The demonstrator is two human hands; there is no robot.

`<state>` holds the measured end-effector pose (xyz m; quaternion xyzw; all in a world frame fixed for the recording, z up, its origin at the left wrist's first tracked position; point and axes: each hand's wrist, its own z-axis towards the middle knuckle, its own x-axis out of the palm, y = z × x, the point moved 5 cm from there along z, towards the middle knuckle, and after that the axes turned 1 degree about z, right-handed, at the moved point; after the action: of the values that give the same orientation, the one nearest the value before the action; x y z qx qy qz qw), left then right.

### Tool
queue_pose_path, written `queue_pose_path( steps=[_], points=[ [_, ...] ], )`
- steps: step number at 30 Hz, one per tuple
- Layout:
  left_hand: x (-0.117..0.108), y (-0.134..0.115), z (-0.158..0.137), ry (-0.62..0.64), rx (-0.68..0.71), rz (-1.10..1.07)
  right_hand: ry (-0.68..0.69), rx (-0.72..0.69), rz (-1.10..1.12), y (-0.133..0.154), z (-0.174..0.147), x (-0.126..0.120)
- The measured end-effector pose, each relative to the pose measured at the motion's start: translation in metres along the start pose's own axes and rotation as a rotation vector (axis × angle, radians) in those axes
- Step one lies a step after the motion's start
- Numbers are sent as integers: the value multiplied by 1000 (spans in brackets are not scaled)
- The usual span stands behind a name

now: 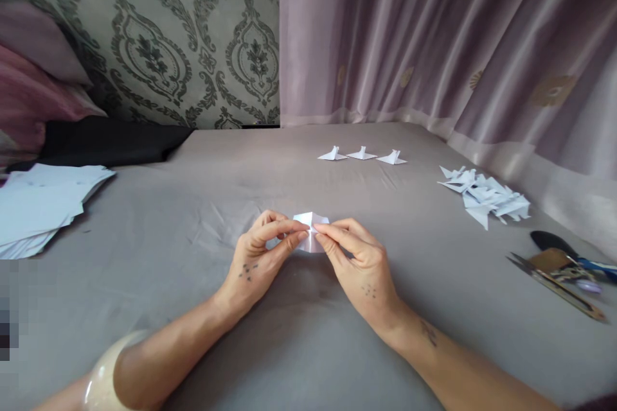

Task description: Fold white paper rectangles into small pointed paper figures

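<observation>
A small folded piece of white paper [311,245] is held between my two hands, just above the grey cloth surface. My left hand [263,247] pinches its left side between thumb and forefinger. On the opposite side, my right hand [357,253] grips it the same way, with the fingertips of both hands close together at the middle crease. Creases run up and across the paper, and its outer edges are partly hidden behind my fingers.
Three folded paper figures [362,153] stand in a row farther back. A heap of similar folded pieces [486,196] lies at the right, with scissors [554,286] and small items nearer me. A stack of white sheets [43,205] lies left, before black cloth [110,141]. Curtains [366,32] hang behind.
</observation>
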<state>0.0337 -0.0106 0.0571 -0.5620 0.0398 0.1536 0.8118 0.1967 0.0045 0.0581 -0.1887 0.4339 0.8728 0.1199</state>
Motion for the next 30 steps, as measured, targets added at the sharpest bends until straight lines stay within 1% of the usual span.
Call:
queue_pose_path(
  steps=[5, 9, 14, 16, 19, 20, 21, 23, 26, 30],
  points=[
    [0, 4, -1, -31, 28, 31, -71, -37, -3, 2, 0, -3],
    [1, 2, -3, -14, 48, 55, -76, -58, -32, 7, 0, -3],
    [2, 0, -3, 37, 85, 130, -21, -102, -85, 13, 2, -2],
    [0, 1, -1, 27, 81, 200, -50, -79, -99, 9, 5, -8],
    [-9, 2, 3, -38, 37, 305, -118, 21, -150, -7, 12, -20],
    [-12, 3, 4, -55, 5, 329, -112, 74, -180, -13, 14, -22],
    [-14, 4, 4, -62, -39, 342, -94, 143, -206, -20, 15, -24],
    [-14, 8, 5, -46, -154, 337, -6, 291, -234, -32, 16, -23],
    [-7, 15, 4, 28, -307, 249, 107, 433, -179, -42, 13, -14],
    [4, 23, 5, 62, -399, 56, 110, 507, 21, -46, 8, 0]
  ],
)
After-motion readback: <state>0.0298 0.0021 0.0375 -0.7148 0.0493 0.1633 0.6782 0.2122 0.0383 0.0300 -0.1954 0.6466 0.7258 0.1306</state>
